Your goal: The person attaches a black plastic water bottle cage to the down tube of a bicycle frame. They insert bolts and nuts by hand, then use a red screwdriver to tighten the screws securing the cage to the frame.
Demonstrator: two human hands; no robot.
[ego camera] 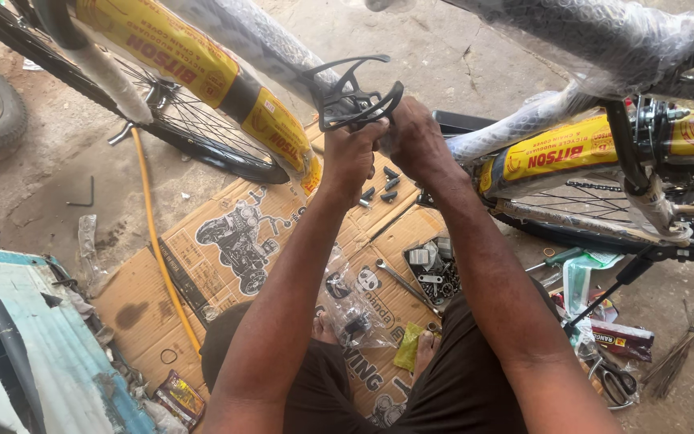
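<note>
both hands, left hand [352,157] and right hand [413,141], raise a black plastic guard [351,95] against the wrapped bike frame [266,48], fingers closed on its lower edge, likely steadying it. bolts [384,187] lie handy on the cardboard [226,241] below.

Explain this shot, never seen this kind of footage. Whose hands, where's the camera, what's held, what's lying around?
One picture, taken by a camera worn on a person's head, looking down at their own bare arms. The left hand and right hand together hold a black plastic guard up against a bicycle frame wrapped in plastic and yellow card. Below, flattened cardboard covers the concrete floor. On it lie loose black bolts, a spanner and a tray of small metal parts. Scissors lie at lower right.
</note>
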